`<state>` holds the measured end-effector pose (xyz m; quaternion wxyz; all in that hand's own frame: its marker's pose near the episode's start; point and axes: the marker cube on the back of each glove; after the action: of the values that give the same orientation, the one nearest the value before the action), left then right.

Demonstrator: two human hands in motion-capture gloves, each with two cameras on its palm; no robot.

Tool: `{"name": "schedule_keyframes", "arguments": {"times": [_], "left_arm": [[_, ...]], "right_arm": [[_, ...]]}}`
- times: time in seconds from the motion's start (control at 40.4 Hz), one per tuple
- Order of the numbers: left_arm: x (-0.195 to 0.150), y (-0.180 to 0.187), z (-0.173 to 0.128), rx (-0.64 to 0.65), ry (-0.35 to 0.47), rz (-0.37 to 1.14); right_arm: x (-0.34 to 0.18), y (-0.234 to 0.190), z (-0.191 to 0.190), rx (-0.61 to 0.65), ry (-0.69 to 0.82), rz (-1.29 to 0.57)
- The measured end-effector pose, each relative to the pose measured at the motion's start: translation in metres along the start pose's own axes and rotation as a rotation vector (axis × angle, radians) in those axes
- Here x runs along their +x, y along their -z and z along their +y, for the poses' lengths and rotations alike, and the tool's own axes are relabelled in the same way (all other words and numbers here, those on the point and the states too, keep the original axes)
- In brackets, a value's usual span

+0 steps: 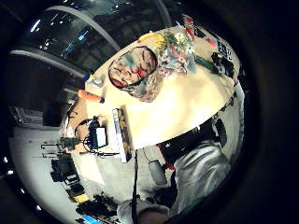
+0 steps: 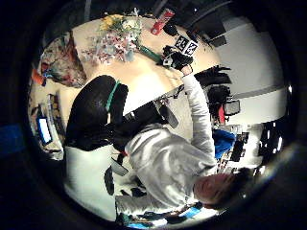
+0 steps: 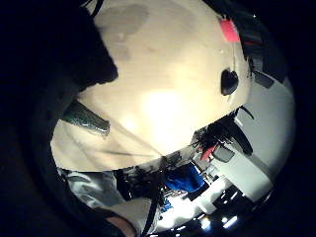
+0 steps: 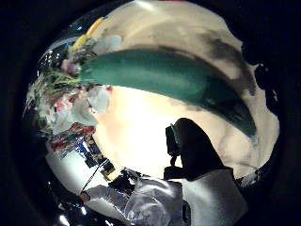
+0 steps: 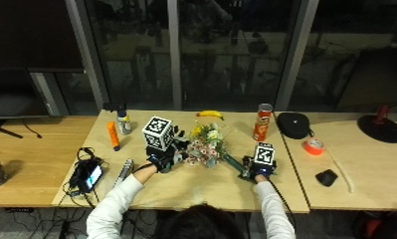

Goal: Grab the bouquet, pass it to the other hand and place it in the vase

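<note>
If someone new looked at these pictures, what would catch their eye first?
Probably the bouquet lying mid-table, its green stem end by the right hand. Next, the patterned vase beside its blooms, under the raised left hand, and the red can standing behind.

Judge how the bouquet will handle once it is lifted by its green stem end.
The bouquet lies flat on the table with its bulky blooms far from the right hand, so it will probably droop head-first. The wrapped stem looks smooth and tapered, perhaps slippery. The loose petals seem fragile.
</note>
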<state>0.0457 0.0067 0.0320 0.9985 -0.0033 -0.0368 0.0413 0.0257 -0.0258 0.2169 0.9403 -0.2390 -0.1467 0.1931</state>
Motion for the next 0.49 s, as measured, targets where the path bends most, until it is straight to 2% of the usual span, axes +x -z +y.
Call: {"name": "schedule_keyframes", "arguments": {"times": [0.099,0.247,0.495], "left_arm": [[0.0,0.003,0.002,-0.015,0.004,-0.001],[-0.001,0.002,0.003,-0.016,0.005,-0.004],[-0.002,-0.002,0.005,-0.031,0.015,-0.005]], "right_arm": [[-0.002,-0.006,-0.008,0.043,0.014,0.008],[0.001,-0.009,-0.014,0.095,-0.103,0.061],[-0.015,-0.011,-0.001,-0.059,-0.087,0.142]]}}
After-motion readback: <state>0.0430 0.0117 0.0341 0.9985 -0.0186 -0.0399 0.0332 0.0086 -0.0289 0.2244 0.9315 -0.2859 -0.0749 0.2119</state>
